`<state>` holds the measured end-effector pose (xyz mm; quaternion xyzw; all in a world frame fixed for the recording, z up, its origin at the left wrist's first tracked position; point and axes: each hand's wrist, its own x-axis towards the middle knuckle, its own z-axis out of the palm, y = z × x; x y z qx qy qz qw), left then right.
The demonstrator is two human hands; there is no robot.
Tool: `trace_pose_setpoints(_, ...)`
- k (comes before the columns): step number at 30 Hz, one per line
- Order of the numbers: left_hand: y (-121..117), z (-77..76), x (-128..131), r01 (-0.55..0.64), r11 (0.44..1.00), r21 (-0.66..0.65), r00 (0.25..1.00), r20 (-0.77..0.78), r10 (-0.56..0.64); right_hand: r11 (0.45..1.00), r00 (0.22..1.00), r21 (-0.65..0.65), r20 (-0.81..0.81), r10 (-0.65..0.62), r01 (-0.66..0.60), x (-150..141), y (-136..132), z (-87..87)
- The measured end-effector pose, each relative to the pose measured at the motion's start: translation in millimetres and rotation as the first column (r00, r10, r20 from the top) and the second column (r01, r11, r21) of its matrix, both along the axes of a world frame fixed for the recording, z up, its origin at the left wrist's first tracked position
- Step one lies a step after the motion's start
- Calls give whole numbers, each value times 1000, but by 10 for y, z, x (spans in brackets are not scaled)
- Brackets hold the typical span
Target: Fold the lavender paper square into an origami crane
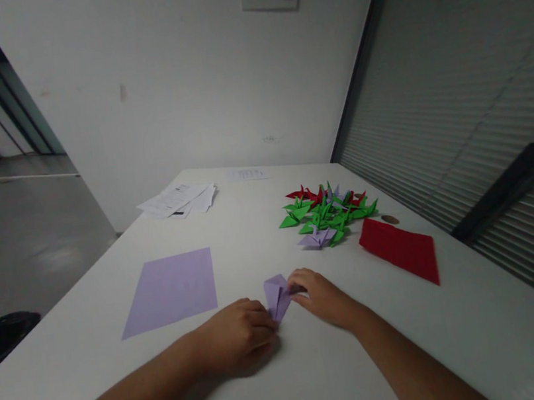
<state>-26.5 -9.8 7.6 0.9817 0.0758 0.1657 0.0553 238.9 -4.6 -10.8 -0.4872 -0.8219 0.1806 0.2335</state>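
A small, partly folded lilac paper piece (pixel 277 294) lies on the white table (pixel 292 370) between my hands. My left hand (pixel 237 335) rests curled on the table, its fingertips pinching the piece's lower left tip. My right hand (pixel 322 297) presses fingers together on the piece's right edge. A flat lilac sheet (pixel 171 289) lies to the left of my hands. Farther back sits a pile of folded green, red and lilac paper figures (pixel 328 213).
A stack of red paper (pixel 399 250) lies right of the pile, with a small brown round object (pixel 389 219) behind it. White printed sheets (pixel 179 200) and another paper (pixel 248 174) lie at the table's far end. Window blinds run along the right.
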Motion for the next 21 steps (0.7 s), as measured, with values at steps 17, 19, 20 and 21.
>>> trace_pose_setpoints(17,116,-136,123,-87,992,-90,995,40,91,984,972,53,173,157,-168,-101,-85,84)
trace_pose_setpoints(19,110,-110,119,-95,991,-92,995,2,96,986,974,49,169,148,-158,-99,-97,95)
trace_pose_setpoints(20,107,-94,116,-105,990,-91,994,-15,104,987,975,48,167,145,-155,-98,-104,101)
trace_pose_setpoints(21,105,-80,111,-118,989,-86,993,-30,116,987,976,49,164,144,-154,-96,-110,108)
